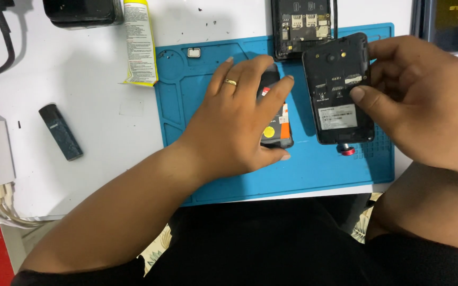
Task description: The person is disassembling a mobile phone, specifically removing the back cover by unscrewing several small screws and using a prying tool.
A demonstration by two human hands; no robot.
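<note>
Phone (340, 90), back off, pinched in right hand (425, 100) over mat's (314, 169) right edge; left hand (239, 122) clamps battery (275, 119). Loose pinch, it could slip.

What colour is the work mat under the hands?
Blue; the mat shows clearly in the head view, lying on the white table.

Matt blue rubbery mat (314, 169) on a smooth white table (80, 74); at two o'clock, a dark plastic phone (337, 90), back open, bearing a glossy paper label.
</note>
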